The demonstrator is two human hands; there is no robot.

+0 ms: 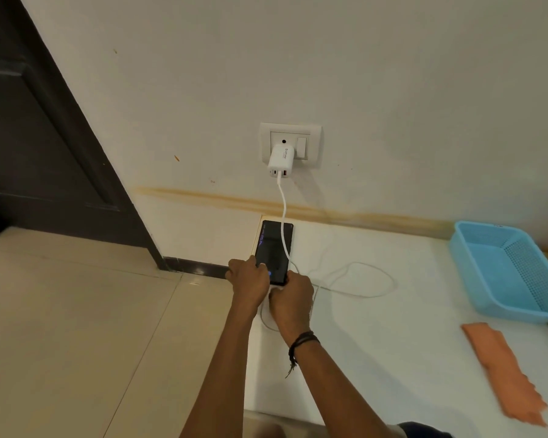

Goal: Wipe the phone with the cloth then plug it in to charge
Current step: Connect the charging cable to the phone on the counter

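Left hand (pixel 248 281) clasps the flat black glass phone (pixel 274 249); right hand (pixel 290 295) seemingly pinches the thin white cable (pixel 283 213) below it; a skewed push could jam the plug.

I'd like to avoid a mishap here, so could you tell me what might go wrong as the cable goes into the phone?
1. The phone lies at the white surface's left edge, so a push from the left hand or right hand could slide it off.
2. The white cable hangs taut from the charger; a tug might loosen it from the wall socket.
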